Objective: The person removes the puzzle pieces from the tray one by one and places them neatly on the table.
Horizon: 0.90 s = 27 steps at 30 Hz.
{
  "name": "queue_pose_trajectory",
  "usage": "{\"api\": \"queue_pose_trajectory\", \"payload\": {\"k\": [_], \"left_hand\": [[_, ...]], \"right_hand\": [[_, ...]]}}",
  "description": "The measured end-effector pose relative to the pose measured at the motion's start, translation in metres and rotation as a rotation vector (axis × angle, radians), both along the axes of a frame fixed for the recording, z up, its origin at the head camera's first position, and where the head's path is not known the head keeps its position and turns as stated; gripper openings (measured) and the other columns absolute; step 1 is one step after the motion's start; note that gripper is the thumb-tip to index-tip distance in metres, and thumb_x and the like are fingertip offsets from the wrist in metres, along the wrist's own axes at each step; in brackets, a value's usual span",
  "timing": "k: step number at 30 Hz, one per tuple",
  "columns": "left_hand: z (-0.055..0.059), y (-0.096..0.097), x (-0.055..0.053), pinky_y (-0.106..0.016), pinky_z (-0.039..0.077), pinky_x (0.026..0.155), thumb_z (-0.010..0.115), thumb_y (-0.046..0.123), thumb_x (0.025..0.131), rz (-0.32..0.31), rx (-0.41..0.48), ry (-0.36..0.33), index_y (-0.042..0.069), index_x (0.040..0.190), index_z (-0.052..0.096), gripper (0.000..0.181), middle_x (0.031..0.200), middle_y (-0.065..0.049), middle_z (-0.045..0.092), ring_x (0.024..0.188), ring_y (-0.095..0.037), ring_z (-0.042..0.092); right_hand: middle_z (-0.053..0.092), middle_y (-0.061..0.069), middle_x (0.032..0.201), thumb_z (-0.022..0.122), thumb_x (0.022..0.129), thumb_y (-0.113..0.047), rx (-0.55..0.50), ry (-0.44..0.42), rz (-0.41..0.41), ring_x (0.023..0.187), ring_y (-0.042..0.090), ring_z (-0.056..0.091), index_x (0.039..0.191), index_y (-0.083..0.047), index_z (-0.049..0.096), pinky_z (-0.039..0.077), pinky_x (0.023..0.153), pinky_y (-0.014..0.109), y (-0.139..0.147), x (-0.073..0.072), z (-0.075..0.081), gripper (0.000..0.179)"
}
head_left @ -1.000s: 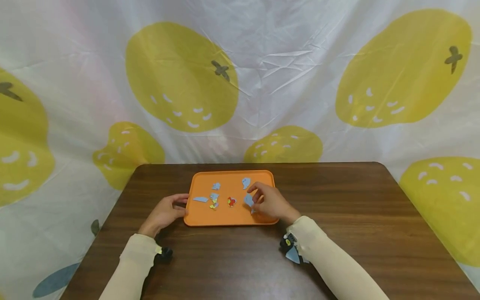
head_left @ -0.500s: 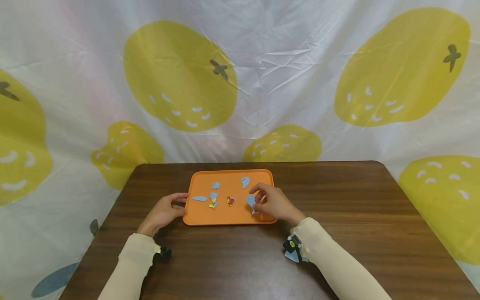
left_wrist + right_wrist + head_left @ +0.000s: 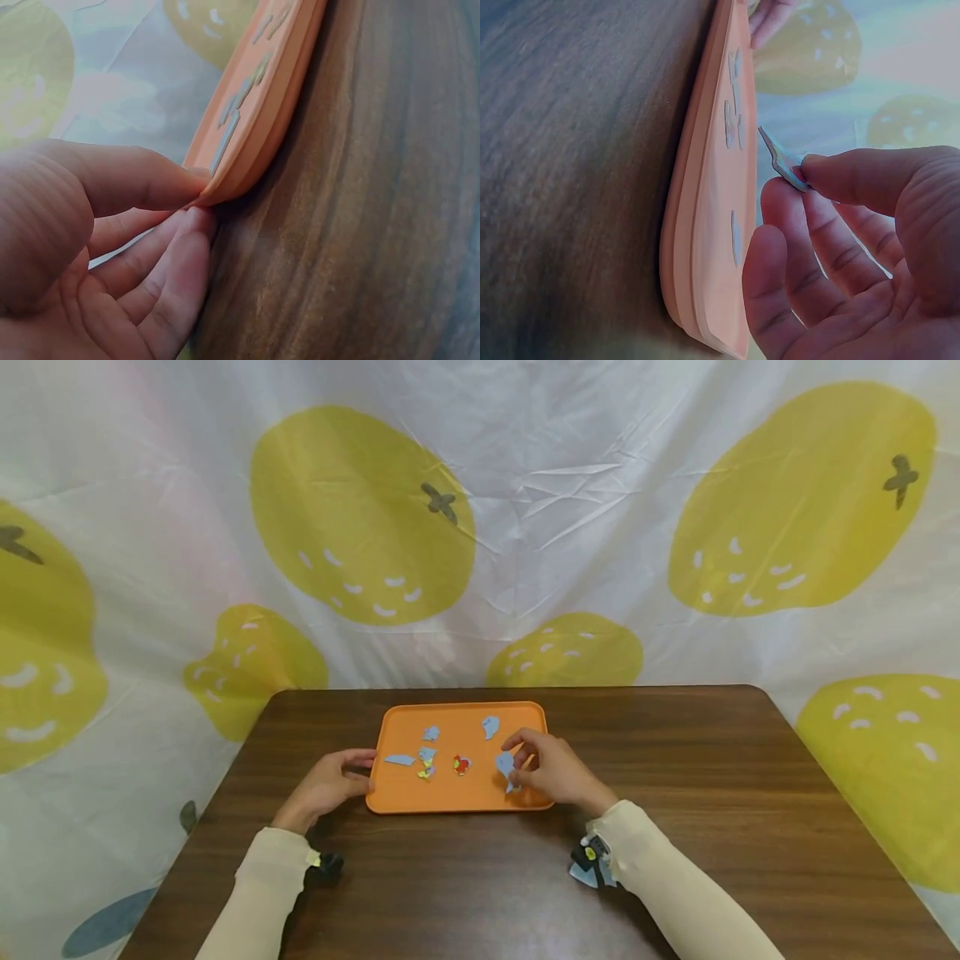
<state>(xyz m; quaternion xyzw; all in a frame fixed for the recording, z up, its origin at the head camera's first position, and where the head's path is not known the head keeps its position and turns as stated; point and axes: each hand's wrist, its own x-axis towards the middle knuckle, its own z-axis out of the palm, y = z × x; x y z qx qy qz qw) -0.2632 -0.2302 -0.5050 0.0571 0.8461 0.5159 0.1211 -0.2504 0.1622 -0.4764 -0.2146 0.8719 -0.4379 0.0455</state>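
Observation:
My right hand (image 3: 551, 770) pinches a light-blue puzzle piece (image 3: 506, 765) between thumb and fingertips, over the right part of the orange tray (image 3: 465, 798). In the right wrist view this thin, flat piece (image 3: 780, 159) stands edge-on to the camera, raised above the tray floor. My left hand (image 3: 328, 787) grips the tray's left rim; the left wrist view has the thumb on top of the rim and the fingers bent against its underside. A red piece (image 3: 461, 765) lies mid-tray, with a yellow-marked piece (image 3: 426, 769) and several light-blue ones around it.
One light-blue piece (image 3: 491, 727) lies at the tray's back right, another (image 3: 399, 760) near its left side. On the dark wooden table (image 3: 465, 885), a blue triangular piece (image 3: 582, 876) sits below my right wrist. A patterned curtain (image 3: 495, 527) hangs behind the table.
My right hand has shifted slightly right and toward me, carrying the light-blue puzzle piece with it. The left hand keeps its place on the tray rim.

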Motion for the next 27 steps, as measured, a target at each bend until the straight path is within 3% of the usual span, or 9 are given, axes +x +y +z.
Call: {"api": "queue_pose_trajectory", "payload": {"k": [10,18,27], "left_hand": [[0.004,0.003,0.004,-0.038,0.060,0.078,0.070,-0.002,0.086,0.008,0.120,-0.119,0.004,0.146,0.046,0.065,0.139,-0.021,0.049,0.097,-0.021,0.064],[0.005,0.004,0.005,-0.037,0.060,0.074,0.069,-0.005,0.085,0.037,0.139,-0.145,0.006,0.146,0.046,0.066,0.137,-0.020,0.049,0.096,-0.022,0.063],[0.003,0.002,0.005,-0.036,0.060,0.073,0.070,-0.005,0.084,0.045,0.129,-0.146,0.007,0.147,0.045,0.069,0.124,-0.019,0.049,0.091,-0.021,0.063]], "right_hand": [[0.065,0.003,0.085,0.078,0.083,-0.010,-0.011,0.027,0.010,0.062,0.016,0.061,0.118,-0.011,0.063,0.051,0.055,0.028,0.007,0.004,0.003,0.038],[0.065,0.005,0.084,0.077,0.083,-0.006,-0.047,-0.003,-0.005,0.063,0.018,0.062,0.118,-0.009,0.063,0.053,0.054,0.028,0.010,0.011,0.007,0.038],[0.065,0.006,0.083,0.076,0.083,-0.005,-0.066,0.013,-0.002,0.062,0.017,0.061,0.117,-0.009,0.063,0.052,0.053,0.028,0.016,0.019,0.007,0.037]]}}
